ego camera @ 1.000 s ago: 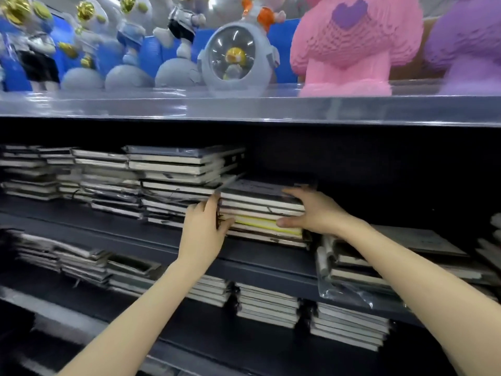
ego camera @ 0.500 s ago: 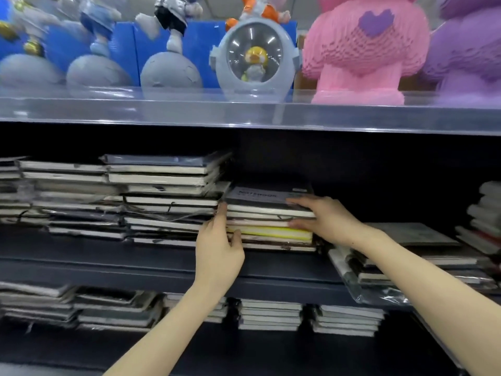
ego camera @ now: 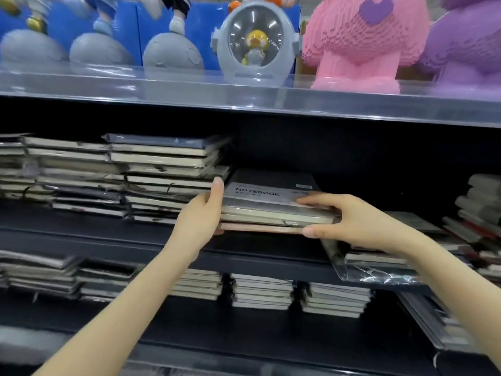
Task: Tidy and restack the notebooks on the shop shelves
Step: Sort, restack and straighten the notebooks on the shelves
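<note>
Up comes the small notebook stack [ego camera: 271,210], lifted just above the middle shelf [ego camera: 81,234] where it sat half a second ago, beside the taller pile [ego camera: 168,175]. The left hand [ego camera: 202,215] clamps its left end and the right hand [ego camera: 341,221] pinches its right corner, fingers on top, thumb beneath.

The top edge cuts off the heads of the pink figure [ego camera: 360,42] and the purple figure [ego camera: 466,44], and the astronauts [ego camera: 176,14] above the legs. The left stacks [ego camera: 67,169] are blurred and run off the left edge. The right stacks [ego camera: 482,213] are also blurred. The small print under "NOTEBOOK" on the held stack [ego camera: 271,213] is unreadable. Most fingers of the left hand [ego camera: 202,221] are hidden by that stack's left end. The right hand [ego camera: 349,223] covers its right corner.
</note>
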`<action>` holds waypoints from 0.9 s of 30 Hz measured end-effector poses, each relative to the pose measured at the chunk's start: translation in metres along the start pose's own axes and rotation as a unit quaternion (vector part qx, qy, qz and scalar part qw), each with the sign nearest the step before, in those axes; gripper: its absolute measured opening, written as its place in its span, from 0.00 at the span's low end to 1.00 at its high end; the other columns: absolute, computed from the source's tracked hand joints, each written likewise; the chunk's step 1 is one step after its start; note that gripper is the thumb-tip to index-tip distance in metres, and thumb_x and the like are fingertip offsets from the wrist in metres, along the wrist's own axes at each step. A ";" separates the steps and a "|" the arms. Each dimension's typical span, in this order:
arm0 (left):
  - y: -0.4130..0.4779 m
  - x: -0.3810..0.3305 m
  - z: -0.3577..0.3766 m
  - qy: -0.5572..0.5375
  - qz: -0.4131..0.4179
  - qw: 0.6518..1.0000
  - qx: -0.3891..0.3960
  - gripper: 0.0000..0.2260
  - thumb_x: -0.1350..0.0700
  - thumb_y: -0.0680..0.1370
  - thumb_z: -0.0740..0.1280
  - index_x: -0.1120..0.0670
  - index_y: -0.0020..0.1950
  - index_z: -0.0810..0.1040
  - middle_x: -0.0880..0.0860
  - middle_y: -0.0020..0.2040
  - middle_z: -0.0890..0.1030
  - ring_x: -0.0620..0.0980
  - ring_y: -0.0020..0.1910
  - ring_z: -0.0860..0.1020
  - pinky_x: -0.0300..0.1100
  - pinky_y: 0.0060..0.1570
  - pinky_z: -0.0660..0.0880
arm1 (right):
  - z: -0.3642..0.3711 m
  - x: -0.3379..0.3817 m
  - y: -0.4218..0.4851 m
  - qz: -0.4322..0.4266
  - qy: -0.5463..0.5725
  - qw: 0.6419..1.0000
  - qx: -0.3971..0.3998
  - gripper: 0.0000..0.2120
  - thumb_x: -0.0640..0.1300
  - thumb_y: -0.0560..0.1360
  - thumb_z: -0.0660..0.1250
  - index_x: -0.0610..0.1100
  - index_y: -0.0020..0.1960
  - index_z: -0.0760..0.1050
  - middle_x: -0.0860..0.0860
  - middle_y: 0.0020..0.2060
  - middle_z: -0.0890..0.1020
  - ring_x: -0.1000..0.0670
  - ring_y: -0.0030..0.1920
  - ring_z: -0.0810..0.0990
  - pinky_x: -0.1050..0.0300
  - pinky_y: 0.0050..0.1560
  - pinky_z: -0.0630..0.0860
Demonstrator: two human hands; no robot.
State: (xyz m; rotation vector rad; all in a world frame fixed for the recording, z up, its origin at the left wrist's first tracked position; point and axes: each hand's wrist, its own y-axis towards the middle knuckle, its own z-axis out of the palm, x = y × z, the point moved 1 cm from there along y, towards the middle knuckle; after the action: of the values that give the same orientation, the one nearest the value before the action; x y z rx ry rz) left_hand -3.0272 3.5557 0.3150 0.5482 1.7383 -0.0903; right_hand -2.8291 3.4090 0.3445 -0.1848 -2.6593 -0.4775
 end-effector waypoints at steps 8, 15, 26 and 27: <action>-0.005 0.003 0.014 -0.199 -0.069 0.978 0.009 0.10 0.58 0.80 0.63 0.57 0.59 0.74 0.52 0.49 0.80 0.50 0.45 0.80 0.43 0.37 0.79 | 0.012 0.013 -0.026 0.003 0.024 0.999 -0.022 0.28 0.63 0.70 0.65 0.56 0.68 0.70 0.64 0.61 0.73 0.67 0.60 0.70 0.76 0.57 0.64; -0.054 0.010 -0.002 -0.183 -0.078 0.980 0.017 0.06 0.59 0.81 0.60 0.57 0.51 0.76 0.55 0.45 0.81 0.52 0.42 0.80 0.46 0.38 0.77 | 0.025 0.025 -0.064 0.087 -0.084 0.971 -0.206 0.23 0.59 0.77 0.60 0.48 0.66 0.73 0.54 0.53 0.80 0.52 0.53 0.78 0.58 0.53 0.72; -0.098 0.026 -0.022 -0.172 -0.205 0.955 0.127 0.13 0.54 0.74 0.69 0.60 0.55 0.78 0.56 0.47 0.85 0.53 0.44 0.83 0.47 0.42 0.80 | 0.073 0.034 -0.078 0.182 0.310 0.920 -0.156 0.21 0.51 0.71 0.71 0.51 0.61 0.68 0.57 0.52 0.81 0.50 0.54 0.80 0.43 0.58 0.76; -0.092 0.025 -0.023 -0.143 -0.215 0.958 0.126 0.20 0.48 0.71 0.72 0.58 0.57 0.79 0.55 0.47 0.85 0.53 0.45 0.83 0.46 0.42 0.79 | 0.079 0.035 -0.079 0.182 0.324 0.914 -0.164 0.21 0.50 0.70 0.71 0.52 0.60 0.69 0.57 0.51 0.81 0.50 0.53 0.80 0.43 0.57 0.76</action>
State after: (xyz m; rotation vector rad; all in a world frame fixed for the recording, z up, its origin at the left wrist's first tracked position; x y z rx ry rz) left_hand -3.0893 3.4904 0.2755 0.3104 1.5417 -0.6754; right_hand -2.9073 3.3656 0.2684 -0.5140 -1.8302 -0.7108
